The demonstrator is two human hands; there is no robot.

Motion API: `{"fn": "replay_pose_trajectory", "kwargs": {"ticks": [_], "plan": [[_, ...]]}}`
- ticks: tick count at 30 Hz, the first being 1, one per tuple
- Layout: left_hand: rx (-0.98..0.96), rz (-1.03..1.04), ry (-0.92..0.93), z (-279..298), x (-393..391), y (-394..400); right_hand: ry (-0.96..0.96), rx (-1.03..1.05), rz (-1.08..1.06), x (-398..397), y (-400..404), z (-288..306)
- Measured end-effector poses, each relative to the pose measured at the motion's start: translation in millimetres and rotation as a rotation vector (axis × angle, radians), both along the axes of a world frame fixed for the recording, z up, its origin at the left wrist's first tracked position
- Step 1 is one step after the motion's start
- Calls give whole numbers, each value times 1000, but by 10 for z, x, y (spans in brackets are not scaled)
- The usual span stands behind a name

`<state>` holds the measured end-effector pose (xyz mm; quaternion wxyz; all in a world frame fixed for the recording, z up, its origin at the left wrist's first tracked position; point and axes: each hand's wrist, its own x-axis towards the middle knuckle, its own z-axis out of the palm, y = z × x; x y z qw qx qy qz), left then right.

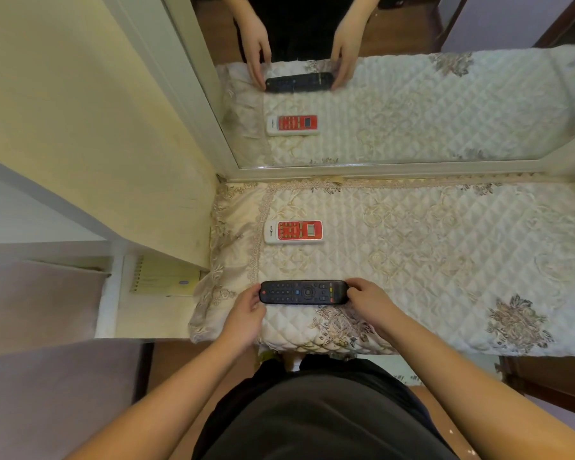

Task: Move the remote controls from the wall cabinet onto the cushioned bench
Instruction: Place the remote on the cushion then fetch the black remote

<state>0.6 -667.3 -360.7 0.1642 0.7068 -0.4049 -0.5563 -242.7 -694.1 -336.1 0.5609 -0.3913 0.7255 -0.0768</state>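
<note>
A long black remote control [304, 292] lies crosswise on the cushioned bench [429, 260] near its front left edge. My left hand [246, 315] pinches its left end and my right hand [370, 303] pinches its right end. Farther back on the quilted cover lies a white remote with a red face [293, 232], touched by neither hand. The wall cabinet is not clearly in view.
A mirror [412, 104] behind the bench repeats both remotes and my hands. A cream wall panel [97, 127] stands at the left. A low white shelf with a yellowish notepad [163, 277] sits left of the bench. The right part of the cushion carries nothing.
</note>
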Motion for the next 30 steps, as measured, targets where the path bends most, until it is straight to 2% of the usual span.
{"fn": "replay_pose_trajectory", "kwargs": {"ticks": [8,17,21,23,27,30], "plan": [[-39,-20,-37,-4,-72,12,16,26,-16,-101,-11,-3],[-6,61,-61,13,74,-140,18,-24,-36,-126,0,-5],[-77,37,-134,141,156,-224,67,-91,50,-115,-35,39],[-133,-52,-211,216,151,-250,109,-163,119,-118,-36,70],[-338,-397,-440,391,88,-223,166,-292,297,-107,2,194],[-505,-631,-661,482,52,-158,319,-401,478,-56,56,263]]}}
